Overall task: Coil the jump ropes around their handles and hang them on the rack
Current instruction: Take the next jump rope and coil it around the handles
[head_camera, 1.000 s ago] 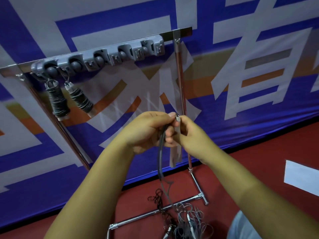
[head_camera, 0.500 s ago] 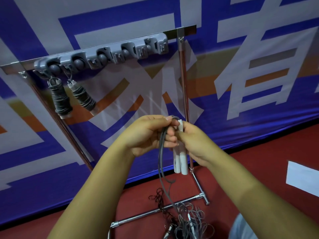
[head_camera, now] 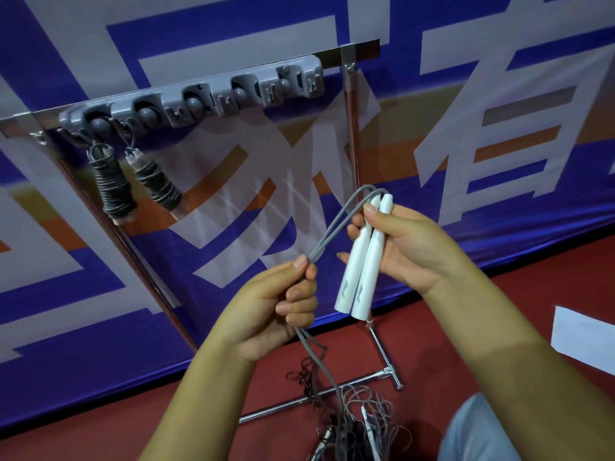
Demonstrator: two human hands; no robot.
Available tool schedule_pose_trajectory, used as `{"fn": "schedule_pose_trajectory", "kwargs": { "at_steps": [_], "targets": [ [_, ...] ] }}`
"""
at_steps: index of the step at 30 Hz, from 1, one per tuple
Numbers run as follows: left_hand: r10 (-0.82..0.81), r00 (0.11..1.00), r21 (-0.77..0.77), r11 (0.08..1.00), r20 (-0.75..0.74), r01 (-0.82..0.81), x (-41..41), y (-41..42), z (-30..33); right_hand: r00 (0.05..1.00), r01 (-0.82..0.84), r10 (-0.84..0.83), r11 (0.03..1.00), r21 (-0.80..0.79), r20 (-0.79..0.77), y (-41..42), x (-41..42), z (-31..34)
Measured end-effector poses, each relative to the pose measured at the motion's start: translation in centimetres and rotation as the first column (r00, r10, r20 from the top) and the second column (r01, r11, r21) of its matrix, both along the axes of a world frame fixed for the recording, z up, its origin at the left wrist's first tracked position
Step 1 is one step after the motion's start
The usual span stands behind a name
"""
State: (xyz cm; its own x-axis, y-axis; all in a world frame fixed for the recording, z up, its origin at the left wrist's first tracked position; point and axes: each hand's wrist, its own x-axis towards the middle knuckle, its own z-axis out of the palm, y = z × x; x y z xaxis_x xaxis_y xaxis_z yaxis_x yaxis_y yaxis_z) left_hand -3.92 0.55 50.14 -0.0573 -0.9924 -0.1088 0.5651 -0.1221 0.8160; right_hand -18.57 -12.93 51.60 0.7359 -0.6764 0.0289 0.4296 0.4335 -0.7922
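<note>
My right hand (head_camera: 407, 247) grips two white jump-rope handles (head_camera: 364, 261) side by side, tips pointing up. A doubled grey rope (head_camera: 336, 227) arcs from the handle tips down to my left hand (head_camera: 276, 304), which holds it in a fist, then trails to the floor. The grey holder strip (head_camera: 199, 101) on the metal rack carries two coiled jump ropes (head_camera: 114, 186) (head_camera: 158, 186) at its left end; the other clips hold nothing.
A tangle of loose jump ropes (head_camera: 352, 420) lies on the red floor by the rack's foot bar (head_camera: 319, 392). The rack's right post (head_camera: 351, 138) stands behind my hands. A blue and white banner (head_camera: 466, 94) covers the wall.
My hands have separated: the left slid down the rope to the lower left, the right tilted the white handles into view and moved right.
</note>
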Motion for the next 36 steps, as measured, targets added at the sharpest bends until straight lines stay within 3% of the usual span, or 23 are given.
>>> {"fn": "schedule_pose_trajectory", "kwargs": {
  "at_steps": [3,6,11,15,20,24,27,29,33,36],
  "targets": [
    [0.022,0.991,0.007,1.0,-0.131,-0.021,0.7,-0.1,-0.6,1.0,0.023,-0.023,0.997,0.075,0.001,0.2,0.5,0.1],
    [0.064,0.986,0.023,0.998,-0.157,-0.061,0.6,-0.2,-0.7,0.993,0.116,-0.113,0.988,0.099,-0.034,0.6,1.3,0.0],
    [0.248,0.968,0.088,0.964,0.043,-0.251,-0.5,-0.1,-0.2,0.979,0.205,-0.201,0.966,0.16,-0.041,0.9,2.2,0.6],
    [0.299,0.936,0.101,0.942,0.187,-0.321,-0.5,0.4,-0.4,0.958,0.283,-0.273,0.949,0.14,-0.087,0.7,2.6,0.7],
    [0.313,0.927,0.031,0.945,0.208,-0.326,-1.2,1.2,-0.4,0.975,0.22,-0.22,0.957,0.19,-0.021,0.9,2.8,0.8],
    [0.328,0.896,-0.07,0.944,0.3,-0.323,-1.5,1.7,0.7,0.94,0.341,-0.341,0.927,0.158,-0.029,1.2,3.2,0.7],
    [0.27,0.884,-0.106,0.963,0.382,-0.248,-2.4,2.2,0.1,0.938,0.323,-0.345,0.91,0.26,0.04,0.9,3.3,1.4],
    [0.218,0.904,-0.102,0.976,0.367,-0.194,-3.0,2.6,-1.2,0.94,0.285,-0.33,0.896,0.341,0.081,0.5,2.9,2.1],
    [0.237,0.955,-0.127,0.968,0.178,-0.216,-2.3,3.0,-2.6,0.954,0.27,-0.299,0.89,0.368,0.025,0.2,2.3,2.7],
    [0.182,0.975,-0.132,0.977,0.127,-0.165,-1.8,3.0,-2.8,0.963,0.243,-0.27,0.864,0.44,-0.002,0.5,2.2,2.8]
  ]
}}
